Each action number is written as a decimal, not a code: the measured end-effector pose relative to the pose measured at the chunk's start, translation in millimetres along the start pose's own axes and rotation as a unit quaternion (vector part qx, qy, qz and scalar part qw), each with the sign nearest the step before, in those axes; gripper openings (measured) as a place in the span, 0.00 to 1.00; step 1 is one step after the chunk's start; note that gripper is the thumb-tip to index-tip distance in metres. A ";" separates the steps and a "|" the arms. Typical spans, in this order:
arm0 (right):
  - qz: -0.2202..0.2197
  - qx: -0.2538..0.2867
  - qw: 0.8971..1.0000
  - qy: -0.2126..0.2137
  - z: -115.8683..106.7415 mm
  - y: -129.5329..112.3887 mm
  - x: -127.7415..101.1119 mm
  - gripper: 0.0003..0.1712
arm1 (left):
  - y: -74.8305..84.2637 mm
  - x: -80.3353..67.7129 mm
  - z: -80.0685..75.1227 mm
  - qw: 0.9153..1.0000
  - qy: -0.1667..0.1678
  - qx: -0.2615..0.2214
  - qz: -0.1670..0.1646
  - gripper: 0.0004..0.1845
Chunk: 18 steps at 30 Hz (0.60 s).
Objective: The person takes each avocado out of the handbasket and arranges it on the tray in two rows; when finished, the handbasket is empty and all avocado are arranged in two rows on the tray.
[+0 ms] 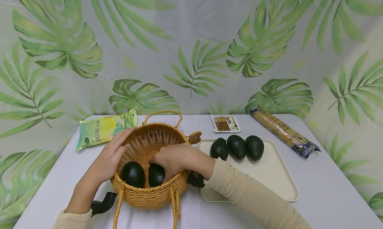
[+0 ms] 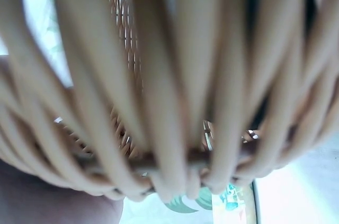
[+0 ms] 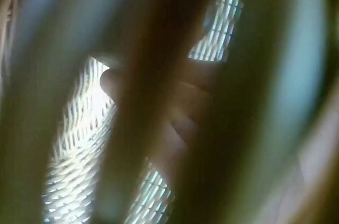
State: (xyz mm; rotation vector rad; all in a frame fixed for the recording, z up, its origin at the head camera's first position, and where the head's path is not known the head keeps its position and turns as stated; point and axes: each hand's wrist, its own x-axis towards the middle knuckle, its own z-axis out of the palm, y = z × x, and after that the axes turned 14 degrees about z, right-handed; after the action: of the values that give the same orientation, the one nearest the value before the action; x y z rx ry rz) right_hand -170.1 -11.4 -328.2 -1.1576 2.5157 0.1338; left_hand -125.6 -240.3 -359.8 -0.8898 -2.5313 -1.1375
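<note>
A round wicker basket stands at the front left, with one dark green avocado lying inside at its left. My left hand holds the basket's left rim, thumb over the inner side and fingers along the outside. Reaching down into the basket, my right hand grips a second avocado, its thumb curled over the top; the far fingers are hidden. Close weave of the basket fills the left wrist view. Blurred strands cover most of the right wrist view, with part of the right hand showing between.
Right of the basket lies a cream tray bearing three avocados. A green-yellow packet lies behind the left hand. Toward the back are a small white-brown packet and a long noodle pack. Basket handles stick out front and back.
</note>
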 end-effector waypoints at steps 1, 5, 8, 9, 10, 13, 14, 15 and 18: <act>-0.004 0.003 1.000 0.004 0.4 0.4 -0.2 0.33 | -0.1 0.0 0.3 1.000 0.000 0.000 0.001 0.28; -0.015 0.017 1.000 0.019 0.7 1.9 -2.0 0.36 | -0.3 0.2 0.8 1.000 0.000 -0.001 0.005 0.28; -0.018 0.027 0.999 0.036 0.2 4.0 -3.7 0.41 | 0.0 0.0 0.5 1.000 -0.001 0.002 0.002 0.28; -0.017 0.029 0.999 0.042 -0.2 4.7 -4.7 0.43 | 0.2 -0.3 0.3 1.000 -0.002 0.004 0.002 0.28; -0.016 0.032 0.998 0.048 -0.7 5.3 -6.0 0.45 | 0.3 -0.7 0.2 1.000 -0.002 0.005 0.000 0.28; -0.012 0.046 0.997 0.065 -3.4 6.2 -12.6 0.50 | -0.1 -1.6 0.4 1.000 -0.003 0.004 0.000 0.28; -0.012 0.052 0.996 0.074 -4.1 6.6 -15.4 0.50 | -0.4 -1.7 0.5 1.000 -0.003 0.003 0.001 0.28; -0.013 0.061 0.995 0.083 -5.0 7.1 -18.8 0.51 | -0.8 -1.7 0.5 1.000 -0.004 0.002 0.001 0.28; -0.017 0.086 0.990 0.108 -7.1 8.5 -28.9 0.51 | -2.2 -1.8 -0.2 1.000 -0.007 0.003 0.002 0.28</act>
State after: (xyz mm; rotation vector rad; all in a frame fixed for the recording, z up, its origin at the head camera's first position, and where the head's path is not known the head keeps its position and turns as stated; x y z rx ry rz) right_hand -161.3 13.2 -311.6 -1.2005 2.6282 -0.2265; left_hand -125.6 -242.3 -361.8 -0.9028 -2.5422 -1.1254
